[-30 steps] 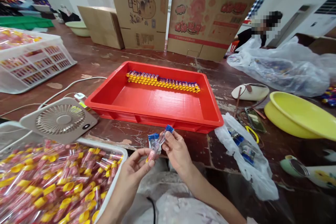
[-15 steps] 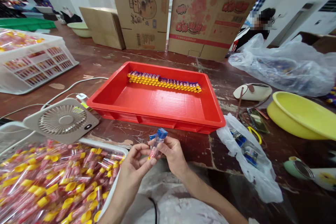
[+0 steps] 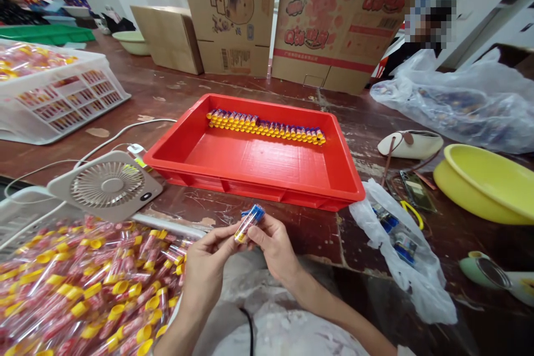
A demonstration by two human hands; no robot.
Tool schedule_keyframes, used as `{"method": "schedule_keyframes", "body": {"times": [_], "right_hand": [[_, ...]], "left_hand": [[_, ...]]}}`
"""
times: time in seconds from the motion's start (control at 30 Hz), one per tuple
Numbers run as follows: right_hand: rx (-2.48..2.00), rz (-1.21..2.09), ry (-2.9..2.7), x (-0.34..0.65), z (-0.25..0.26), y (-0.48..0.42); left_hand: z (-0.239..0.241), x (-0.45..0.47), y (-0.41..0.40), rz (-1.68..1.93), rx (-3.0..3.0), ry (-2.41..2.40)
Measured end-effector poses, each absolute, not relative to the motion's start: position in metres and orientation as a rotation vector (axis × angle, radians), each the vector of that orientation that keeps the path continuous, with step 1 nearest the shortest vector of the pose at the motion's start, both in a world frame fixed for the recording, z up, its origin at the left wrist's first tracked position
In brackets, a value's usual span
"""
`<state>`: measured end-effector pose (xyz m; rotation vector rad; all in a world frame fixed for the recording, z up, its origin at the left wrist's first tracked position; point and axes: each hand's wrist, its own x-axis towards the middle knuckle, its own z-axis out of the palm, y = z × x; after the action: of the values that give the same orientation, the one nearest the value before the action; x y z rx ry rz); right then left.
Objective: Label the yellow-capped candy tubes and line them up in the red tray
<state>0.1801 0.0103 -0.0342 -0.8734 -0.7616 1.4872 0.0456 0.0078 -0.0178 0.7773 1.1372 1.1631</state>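
Observation:
Both my hands meet just below the red tray (image 3: 334, 189), pinching one small candy tube (image 3: 249, 223) that has a blue sleeve and a yellow cap. My left hand (image 3: 206, 268) grips its lower, yellow end; my right hand (image 3: 273, 247) holds it from the right side. A row of several finished blue-and-yellow tubes (image 3: 267, 127) lies along the tray's far wall. At my lower left a white bin (image 3: 175, 222) is heaped with clear red tubes with yellow caps (image 3: 79, 283).
A small white fan (image 3: 109, 183) with a cable lies left of the tray. A plastic bag of blue sleeves (image 3: 398, 236) and a yellow basin (image 3: 488, 186) sit right. Cardboard boxes (image 3: 325, 16) stand behind, a white crate (image 3: 54, 94) far left. A person sits at the far right.
The blue sleeve has gone down over the tube; it now covers the tube and only the yellow cap end shows. The hands have drawn closer together.

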Motion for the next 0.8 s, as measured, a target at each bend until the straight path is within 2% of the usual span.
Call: {"method": "schedule_keyframes", "body": {"times": [0.2, 0.6, 0.8], "right_hand": [[-0.873, 1.486, -0.762, 0.179, -0.036, 0.01], [-0.934, 1.463, -0.779, 0.184, -0.038, 0.015], [-0.89, 1.396, -0.783, 0.205, -0.041, 0.029]], "left_hand": [[-0.022, 0.049, 0.01, 1.206, 0.731, 1.145], [-0.01, 0.042, 0.015, 1.037, 0.797, 1.025], [0.023, 0.058, 0.09, 1.033, 1.221, 1.138]]}}
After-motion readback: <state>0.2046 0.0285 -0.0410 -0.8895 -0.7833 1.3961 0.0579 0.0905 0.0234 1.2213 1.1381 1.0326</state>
